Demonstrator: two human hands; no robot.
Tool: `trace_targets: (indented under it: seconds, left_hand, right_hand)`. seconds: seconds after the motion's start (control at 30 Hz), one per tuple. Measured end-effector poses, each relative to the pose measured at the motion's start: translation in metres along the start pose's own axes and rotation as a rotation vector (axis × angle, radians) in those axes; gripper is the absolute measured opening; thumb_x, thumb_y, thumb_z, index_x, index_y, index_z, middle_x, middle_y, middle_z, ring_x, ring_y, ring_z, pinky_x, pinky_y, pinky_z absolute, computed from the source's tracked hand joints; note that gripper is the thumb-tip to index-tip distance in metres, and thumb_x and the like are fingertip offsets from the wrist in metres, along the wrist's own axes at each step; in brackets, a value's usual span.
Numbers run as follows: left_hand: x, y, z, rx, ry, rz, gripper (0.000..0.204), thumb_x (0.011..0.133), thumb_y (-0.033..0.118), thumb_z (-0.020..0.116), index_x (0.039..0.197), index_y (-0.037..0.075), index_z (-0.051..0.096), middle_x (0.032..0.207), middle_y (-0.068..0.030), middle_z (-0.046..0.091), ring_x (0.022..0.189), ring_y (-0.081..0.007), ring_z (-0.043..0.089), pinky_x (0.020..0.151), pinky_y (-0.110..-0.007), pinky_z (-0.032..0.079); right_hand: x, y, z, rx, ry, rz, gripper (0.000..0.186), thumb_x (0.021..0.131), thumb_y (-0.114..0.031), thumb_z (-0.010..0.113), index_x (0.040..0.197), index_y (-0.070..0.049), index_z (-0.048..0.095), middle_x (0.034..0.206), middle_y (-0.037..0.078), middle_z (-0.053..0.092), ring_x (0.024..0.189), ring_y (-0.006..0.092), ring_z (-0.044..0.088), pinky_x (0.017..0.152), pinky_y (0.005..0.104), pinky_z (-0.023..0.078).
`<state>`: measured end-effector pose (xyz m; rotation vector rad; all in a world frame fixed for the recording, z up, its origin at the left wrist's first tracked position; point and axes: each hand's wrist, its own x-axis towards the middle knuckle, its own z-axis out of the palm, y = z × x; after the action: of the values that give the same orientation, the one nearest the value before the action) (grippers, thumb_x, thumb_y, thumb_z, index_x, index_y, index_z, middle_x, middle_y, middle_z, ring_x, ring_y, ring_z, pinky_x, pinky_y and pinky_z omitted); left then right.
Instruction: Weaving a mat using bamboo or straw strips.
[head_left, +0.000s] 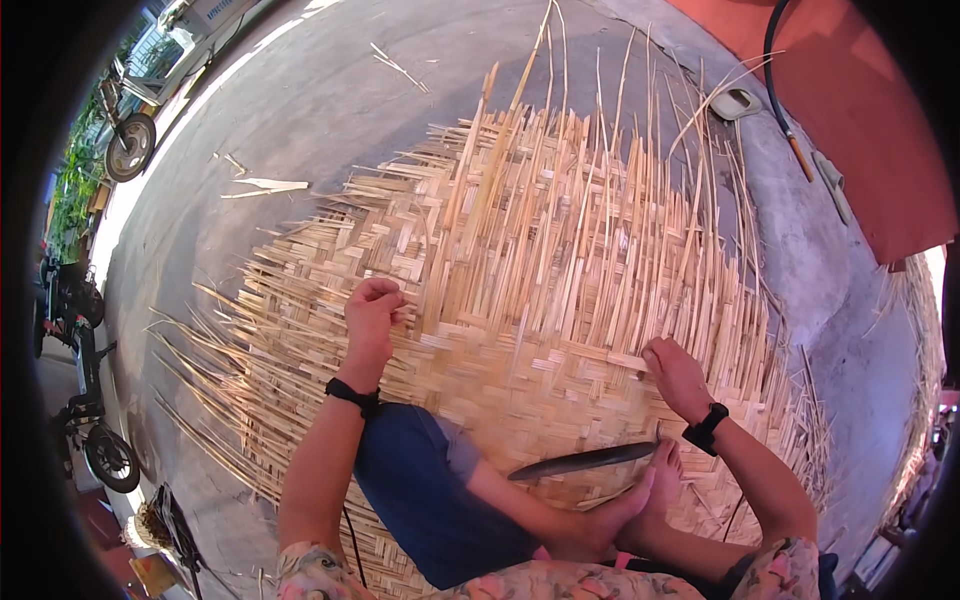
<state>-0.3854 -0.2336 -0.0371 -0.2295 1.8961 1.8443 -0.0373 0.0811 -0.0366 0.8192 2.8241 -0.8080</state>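
Observation:
A large woven mat of pale bamboo strips [560, 385] spreads over the floor beneath me, its long loose strip ends sticking out at the far and left sides. My left hand [375, 312] is above the left part of the weave, fingers curled together; whatever they hold is hidden. Over the right part, my right hand [680, 375] has its thumb and fingers closed at the end of a pale bamboo strip [610, 356] that runs leftward across the weave. The middle of the mat looks blurred. A dark, slightly curved blade [580, 461] lies near my bare feet.
My bent leg in blue cloth [425, 490] rests on the mat. Cut bamboo pieces [268, 187] lie on the concrete floor [330, 90] at the far left. A pale shoe [735, 104] and a dark hose [771, 60] are at the far right. Two-wheelers [95, 400] stand along the left.

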Motion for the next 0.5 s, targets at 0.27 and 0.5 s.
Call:
trace_targets:
  seconds: [0.27, 0.5]
  left_hand:
    - [0.022, -0.011, -0.018, 0.574, 0.134, 0.702, 0.016, 0.077, -0.009, 0.063, 0.081, 0.004, 0.068, 0.072, 0.001, 0.062, 0.066, -0.0083, 0.054, 0.061, -0.022, 0.042]
    - [0.018, 0.023, -0.069, 0.64, 0.667, 0.228, 0.047, 0.072, 0.009, 0.081, 0.116, 0.006, 0.062, 0.109, -0.0111, 0.06, 0.101, -0.028, 0.057, 0.081, -0.037, 0.049]
  right_hand:
    - [0.02, -0.002, -0.032, 0.394, -0.37, 0.181, 0.024, 0.094, -0.027, 0.059, 0.09, -0.003, 0.062, 0.079, 0.013, 0.066, 0.076, 0.0343, 0.062, 0.07, 0.0419, 0.048]
    - [0.052, -0.047, 0.004, -0.003, -0.266, -0.119, 0.018, 0.089, -0.022, 0.061, 0.093, -0.004, 0.061, 0.087, 0.016, 0.065, 0.087, 0.036, 0.063, 0.076, 0.0449, 0.049]
